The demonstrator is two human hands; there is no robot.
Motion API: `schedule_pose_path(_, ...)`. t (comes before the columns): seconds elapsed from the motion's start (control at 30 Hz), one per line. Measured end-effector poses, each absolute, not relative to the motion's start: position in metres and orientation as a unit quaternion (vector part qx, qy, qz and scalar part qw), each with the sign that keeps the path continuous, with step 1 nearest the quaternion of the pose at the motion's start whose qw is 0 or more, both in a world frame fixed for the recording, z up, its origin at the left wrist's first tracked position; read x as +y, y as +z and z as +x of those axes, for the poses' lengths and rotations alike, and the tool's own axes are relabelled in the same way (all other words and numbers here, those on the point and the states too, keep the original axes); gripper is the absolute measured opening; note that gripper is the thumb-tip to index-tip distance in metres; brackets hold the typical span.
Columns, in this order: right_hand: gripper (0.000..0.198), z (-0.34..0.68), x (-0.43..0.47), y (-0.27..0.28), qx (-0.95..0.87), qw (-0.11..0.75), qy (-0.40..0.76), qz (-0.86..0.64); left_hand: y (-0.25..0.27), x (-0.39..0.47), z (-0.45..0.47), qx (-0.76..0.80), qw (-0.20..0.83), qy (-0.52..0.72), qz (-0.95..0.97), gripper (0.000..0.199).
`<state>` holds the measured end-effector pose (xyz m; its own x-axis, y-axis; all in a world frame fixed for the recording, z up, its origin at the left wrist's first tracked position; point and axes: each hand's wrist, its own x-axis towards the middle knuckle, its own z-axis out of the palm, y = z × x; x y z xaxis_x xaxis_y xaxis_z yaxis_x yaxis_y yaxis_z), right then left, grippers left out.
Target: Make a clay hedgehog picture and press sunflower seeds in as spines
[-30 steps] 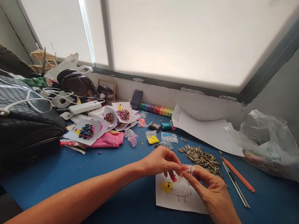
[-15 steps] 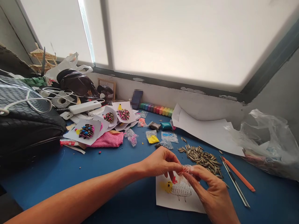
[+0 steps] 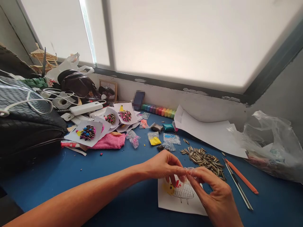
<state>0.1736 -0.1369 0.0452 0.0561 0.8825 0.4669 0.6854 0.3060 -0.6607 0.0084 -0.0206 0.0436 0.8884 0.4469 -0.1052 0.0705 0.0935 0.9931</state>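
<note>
My left hand (image 3: pixel 165 165) and my right hand (image 3: pixel 214 192) meet above a white sheet (image 3: pixel 172 205), fingertips pinched on a small clear plastic bag (image 3: pixel 193 171). The bag is crumpled and partly hidden by my fingers. Drawn on the sheet is an animal with a scaly body and short legs, its head (image 3: pixel 169 189) covered in yellow. A bit of red clay (image 3: pixel 178 183) shows just under my left fingers; whether it lies on the drawing or hangs from the fingers I cannot tell. Striped sunflower seeds (image 3: pixel 203 159) are heaped just beyond my hands.
A craft knife (image 3: pixel 238 184) and an orange pen-like tool (image 3: pixel 241 176) lie to the right. Small clay bags, one yellow (image 3: pixel 155 140), sit beyond my hands. Seed-covered figures (image 3: pixel 88 132) on paper rest on a pink cloth (image 3: pixel 109 141). A black bag (image 3: pixel 28 126) stands left.
My fingertips have shifted slightly on the plastic bag, and the red bit shows a little further right. Everything else on the table stays in place.
</note>
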Motion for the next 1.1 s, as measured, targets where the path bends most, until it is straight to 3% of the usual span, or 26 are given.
schedule_pose_path(0.27, 0.014, 0.171, -0.136, 0.047, -0.681, 0.43, 0.13, -0.579, 0.05, -0.026, 0.009, 0.207, 0.705, 0.142, 0.663, 0.055)
schedule_pose_path(0.77, 0.026, 0.173, -0.129, 0.049, -0.546, 0.535, 0.213, -0.608, 0.059, -0.02, 0.004, 0.185, 0.727, 0.153, 0.644, 0.032)
schedule_pose_path(1.1, 0.036, 0.176, -0.129, 0.053, -0.47, 0.546, 0.246, -0.649, 0.058, -0.002, 0.002, 0.281, 0.648, 0.176, 0.686, 0.028)
